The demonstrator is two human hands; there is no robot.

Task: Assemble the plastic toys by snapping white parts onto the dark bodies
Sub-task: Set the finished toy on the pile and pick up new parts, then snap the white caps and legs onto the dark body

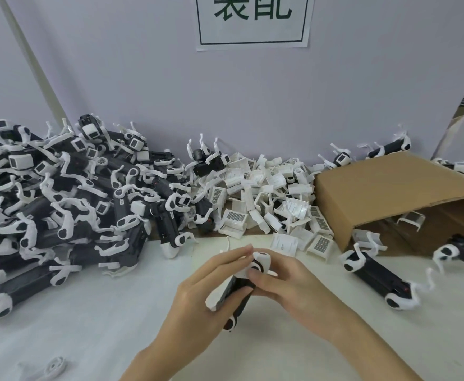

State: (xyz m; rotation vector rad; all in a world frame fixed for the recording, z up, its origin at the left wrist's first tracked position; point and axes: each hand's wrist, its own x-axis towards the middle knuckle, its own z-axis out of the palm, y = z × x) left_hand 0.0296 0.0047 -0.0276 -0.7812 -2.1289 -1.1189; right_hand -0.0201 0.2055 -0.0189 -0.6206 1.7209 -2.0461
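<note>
Head view shows both hands meeting over the white bench (88,312): the left hand (197,292) cradles a dark toy body (237,291) while the right hand (291,281) pinches the rounded white part (261,258) at its top end. Smooth, glossy plastic throughout. A heap of finished toys (60,204) crowds the left edge; ribbed, boxy white parts (269,199) pile at the back. A tipped cardboard box (390,188) lies on the right — open bench remains in front.
</note>
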